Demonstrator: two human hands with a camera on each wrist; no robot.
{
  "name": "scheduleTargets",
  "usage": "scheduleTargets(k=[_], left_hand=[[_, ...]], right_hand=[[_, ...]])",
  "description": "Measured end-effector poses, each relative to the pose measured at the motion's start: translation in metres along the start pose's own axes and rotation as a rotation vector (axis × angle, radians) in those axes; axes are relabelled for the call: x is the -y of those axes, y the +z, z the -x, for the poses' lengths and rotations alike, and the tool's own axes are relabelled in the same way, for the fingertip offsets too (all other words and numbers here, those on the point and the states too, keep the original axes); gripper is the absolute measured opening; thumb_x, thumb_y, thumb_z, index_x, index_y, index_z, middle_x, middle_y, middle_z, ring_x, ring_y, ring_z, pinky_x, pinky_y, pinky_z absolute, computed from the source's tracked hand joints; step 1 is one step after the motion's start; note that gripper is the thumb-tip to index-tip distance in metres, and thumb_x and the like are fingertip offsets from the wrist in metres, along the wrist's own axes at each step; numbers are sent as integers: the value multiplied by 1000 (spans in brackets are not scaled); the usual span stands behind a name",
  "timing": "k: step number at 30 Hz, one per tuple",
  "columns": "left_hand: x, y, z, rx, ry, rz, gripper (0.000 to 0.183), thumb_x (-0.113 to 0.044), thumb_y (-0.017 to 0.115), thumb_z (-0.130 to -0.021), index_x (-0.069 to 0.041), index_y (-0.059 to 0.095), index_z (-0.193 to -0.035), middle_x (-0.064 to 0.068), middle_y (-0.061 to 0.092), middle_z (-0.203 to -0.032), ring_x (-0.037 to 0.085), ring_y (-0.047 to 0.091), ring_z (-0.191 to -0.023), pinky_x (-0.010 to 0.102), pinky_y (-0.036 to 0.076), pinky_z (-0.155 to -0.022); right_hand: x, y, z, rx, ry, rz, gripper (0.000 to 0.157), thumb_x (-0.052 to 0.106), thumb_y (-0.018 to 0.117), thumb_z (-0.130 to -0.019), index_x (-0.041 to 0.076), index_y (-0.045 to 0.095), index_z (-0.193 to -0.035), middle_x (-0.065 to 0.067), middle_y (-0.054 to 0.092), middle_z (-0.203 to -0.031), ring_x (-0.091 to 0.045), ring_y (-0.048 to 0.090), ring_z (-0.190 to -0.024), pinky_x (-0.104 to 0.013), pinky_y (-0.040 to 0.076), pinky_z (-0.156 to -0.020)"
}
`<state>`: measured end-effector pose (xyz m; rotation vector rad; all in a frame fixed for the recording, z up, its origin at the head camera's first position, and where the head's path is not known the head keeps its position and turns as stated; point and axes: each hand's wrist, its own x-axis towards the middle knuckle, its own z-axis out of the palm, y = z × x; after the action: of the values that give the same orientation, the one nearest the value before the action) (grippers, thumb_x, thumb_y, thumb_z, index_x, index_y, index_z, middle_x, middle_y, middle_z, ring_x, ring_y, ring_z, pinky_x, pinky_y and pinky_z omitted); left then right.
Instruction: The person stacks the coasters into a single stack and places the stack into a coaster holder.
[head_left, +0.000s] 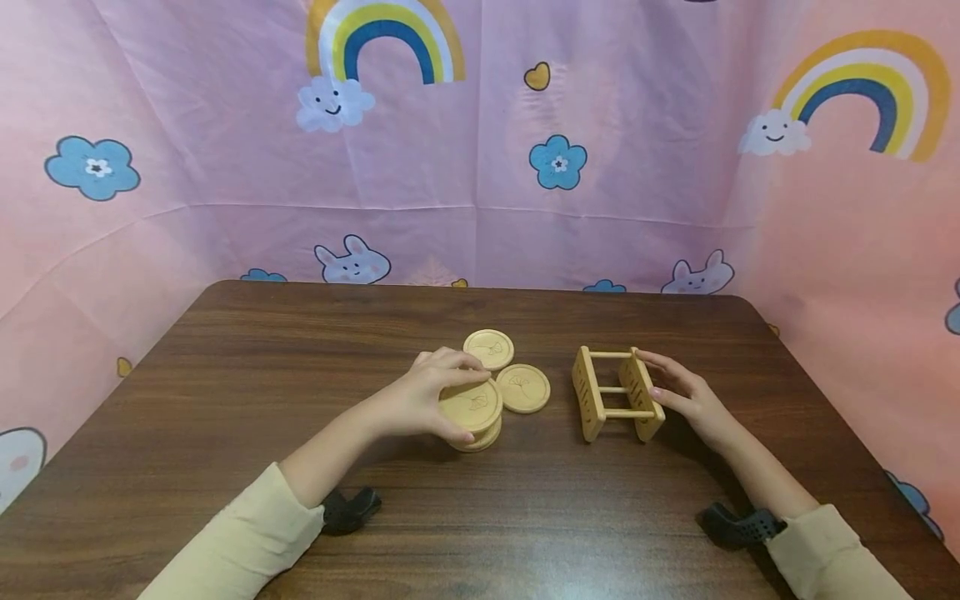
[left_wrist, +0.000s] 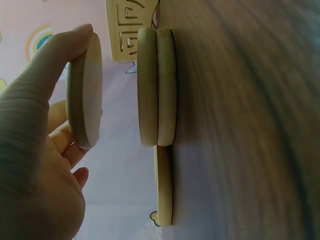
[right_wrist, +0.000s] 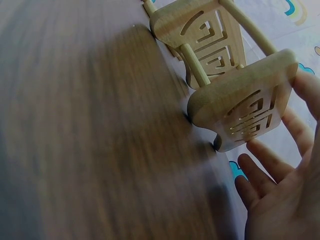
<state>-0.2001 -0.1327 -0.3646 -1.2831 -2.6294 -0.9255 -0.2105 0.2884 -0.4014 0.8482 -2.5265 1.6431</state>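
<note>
My left hand [head_left: 431, 396] pinches a round wooden coaster [head_left: 474, 403] by its edge, thumb on the near side and fingers on the far side. In the left wrist view, a gap separates the held coaster [left_wrist: 86, 92] from a stack of two coasters [left_wrist: 148, 87] on the table. Engraved plant motifs mark the coasters' upper faces. My right hand [head_left: 693, 404] is at the right side of a wooden rack [head_left: 641, 400], its extended fingers touching the side panel. The rack has two panels with cut-out patterns [right_wrist: 255, 107] joined by dowels.
Two more coasters lie flat behind the stack, one farther back [head_left: 489, 348] and one to its right [head_left: 523, 388]. All stand on a dark wood-grain table [head_left: 337, 333]. A printed cloth [head_left: 495, 150] hangs around the table's back and sides.
</note>
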Motion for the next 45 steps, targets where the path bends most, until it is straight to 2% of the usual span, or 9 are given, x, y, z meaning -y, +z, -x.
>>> scheduleTargets(k=[19, 27, 32, 36, 45], left_hand=[[9, 5, 7, 47, -37, -22, 78, -39, 88, -62, -4, 62, -127, 1, 54, -123, 19, 43, -119, 46, 29, -94], [11, 10, 6, 65, -49, -24, 77, -39, 88, -62, -6, 62, -127, 0, 54, -123, 21, 40, -123, 56, 21, -103], [13, 13, 6, 82, -51, -39, 77, -40, 87, -63, -7, 62, -128, 0, 54, -124, 21, 42, -122, 54, 17, -107], [13, 15, 6, 89, -56, -39, 78, -41, 87, -63, -7, 62, -128, 0, 54, -124, 21, 42, -122, 53, 17, -107], [12, 17, 5, 100, -65, -18, 79, -41, 87, -64, -6, 60, -129, 1, 54, -125, 22, 42, -123, 52, 22, -104]], right_hand=[[-3, 0, 0, 15, 27, -1, 51, 3, 50, -96, 4, 39, -145, -8, 41, -145, -11, 41, -125, -23, 38, -92], [-2, -1, 0, -9, 70, 34, 51, 7, 52, -96, 9, 40, -145, -5, 42, -144, -14, 41, -125, -30, 38, -93], [-3, -1, 0, -5, 59, 8, 51, 6, 51, -95, 8, 40, -145, -5, 42, -145, -14, 40, -126, -25, 37, -93], [-2, 0, -1, 0, 46, -14, 51, 4, 51, -95, 5, 40, -145, -6, 42, -144, -13, 41, -126, -22, 37, -93], [3, -1, -1, 8, 57, -10, 52, 5, 51, -96, 6, 38, -146, -12, 39, -145, -14, 40, -126, -24, 38, -93]])
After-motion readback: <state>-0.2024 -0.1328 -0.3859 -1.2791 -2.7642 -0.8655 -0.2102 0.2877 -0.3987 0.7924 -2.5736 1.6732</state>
